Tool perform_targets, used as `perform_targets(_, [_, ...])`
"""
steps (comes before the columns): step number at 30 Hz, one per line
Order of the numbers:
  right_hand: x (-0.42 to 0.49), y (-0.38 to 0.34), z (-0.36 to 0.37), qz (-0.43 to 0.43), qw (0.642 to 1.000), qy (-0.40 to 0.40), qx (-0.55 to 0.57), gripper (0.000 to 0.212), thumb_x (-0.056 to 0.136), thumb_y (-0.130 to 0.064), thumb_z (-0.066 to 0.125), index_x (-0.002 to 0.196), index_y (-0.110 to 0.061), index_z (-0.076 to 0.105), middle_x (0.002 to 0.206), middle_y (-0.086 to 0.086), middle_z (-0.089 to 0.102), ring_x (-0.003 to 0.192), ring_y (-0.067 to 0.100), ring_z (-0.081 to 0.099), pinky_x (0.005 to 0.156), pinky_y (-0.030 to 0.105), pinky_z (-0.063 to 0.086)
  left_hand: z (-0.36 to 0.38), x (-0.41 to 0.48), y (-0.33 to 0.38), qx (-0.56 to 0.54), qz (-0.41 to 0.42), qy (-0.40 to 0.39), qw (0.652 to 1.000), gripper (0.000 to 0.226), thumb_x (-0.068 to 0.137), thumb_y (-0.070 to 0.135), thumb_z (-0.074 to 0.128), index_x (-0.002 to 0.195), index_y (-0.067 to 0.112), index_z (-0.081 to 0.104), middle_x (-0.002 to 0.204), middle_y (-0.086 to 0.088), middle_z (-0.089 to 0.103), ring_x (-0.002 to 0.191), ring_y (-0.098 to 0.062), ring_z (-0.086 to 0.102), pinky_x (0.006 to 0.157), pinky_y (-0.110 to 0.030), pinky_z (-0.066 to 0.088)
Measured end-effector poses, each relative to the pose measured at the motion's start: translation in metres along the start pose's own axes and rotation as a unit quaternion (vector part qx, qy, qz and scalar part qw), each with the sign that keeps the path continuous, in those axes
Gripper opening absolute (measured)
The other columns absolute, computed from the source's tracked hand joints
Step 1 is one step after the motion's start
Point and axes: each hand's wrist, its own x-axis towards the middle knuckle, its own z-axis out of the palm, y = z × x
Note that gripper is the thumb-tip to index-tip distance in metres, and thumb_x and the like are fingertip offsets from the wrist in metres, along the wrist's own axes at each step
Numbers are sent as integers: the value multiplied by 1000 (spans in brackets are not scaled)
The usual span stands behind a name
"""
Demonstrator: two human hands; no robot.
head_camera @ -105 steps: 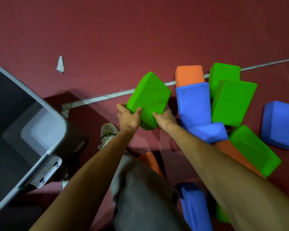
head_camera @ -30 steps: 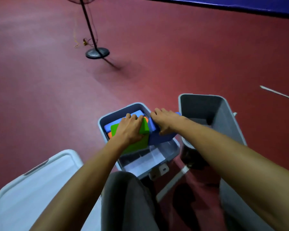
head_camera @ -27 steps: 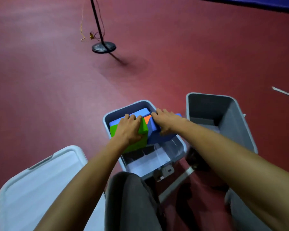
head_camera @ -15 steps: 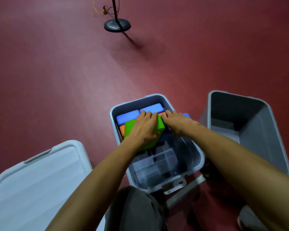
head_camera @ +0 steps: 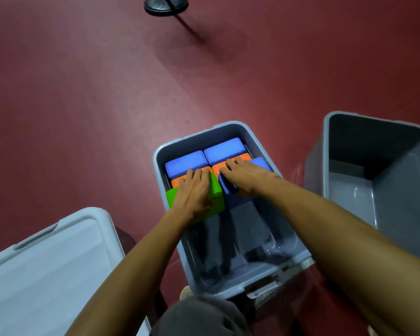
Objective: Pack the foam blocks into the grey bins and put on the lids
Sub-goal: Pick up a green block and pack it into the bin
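The grey bin stands on the floor in front of me. At its far end lie two blue blocks and behind them two orange blocks. My left hand lies flat on a green block that stands tilted against the left orange block, partly above the bin's rim. My right hand presses with straight fingers on another blue block beside the green one. The near half of the bin holds no blocks.
A second grey bin stands to the right with nothing in it. A pale lid lies at the lower left. A black round stand base sits on the red floor far ahead. My knee is at the bottom edge.
Both hands have pushed the green and blue blocks lower into the bin against the orange ones. My view has tilted downward and nearer to the bin.
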Motion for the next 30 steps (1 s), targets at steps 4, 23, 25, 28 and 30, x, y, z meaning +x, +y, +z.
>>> perform_targets(4, [15, 11, 25, -8, 1000, -8, 6, 55, 75, -14, 70, 123, -14, 44, 119, 11, 44, 103, 33, 46, 74, 43, 41, 31, 14, -2, 9, -9, -3, 1000, 53, 78, 38, 72, 118, 13, 48, 114, -6, 54, 103, -30, 46, 75, -41, 40])
perform_targets(23, [34, -3, 120, 70, 993, 88, -30, 116, 71, -46, 66, 159, -20, -5, 165, 17, -3, 151, 41, -3, 112, 72, 5, 116, 30, -24, 9, -25, -21, 999, 93, 97, 54, 49, 160, 13, -5, 166, -18, -4, 153, -39, -5, 122, -54, 5])
perform_targets(25, [36, -4, 124, 109, 991, 77, 25, 119, 68, -45, 69, 157, -33, -10, 164, 17, -11, 149, 46, -9, 108, 77, 4, 118, 35, -21, 10, -20, -42, 999, 94, 97, 55, 49, 159, 14, -9, 165, -19, -8, 152, -39, -8, 121, -55, 2])
perform_targets(28, [39, -5, 136, 138, 985, 64, 78, 132, 68, -38, 78, 152, -39, -25, 160, 18, -27, 144, 48, -25, 107, 78, 1, 133, 38, -13, 35, -14, -39, 999, 93, 98, 52, 48, 159, 14, -11, 163, -24, -13, 150, -45, -13, 120, -59, -1])
perform_targets(30, [43, -4, 139, 136, 986, 66, 67, 134, 68, -36, 79, 152, -36, -26, 159, 20, -28, 143, 49, -25, 107, 78, 2, 145, 40, -16, 57, -13, -1, 998, 94, 96, 50, 55, 160, 10, -1, 163, -27, -4, 150, -48, -5, 118, -62, 4])
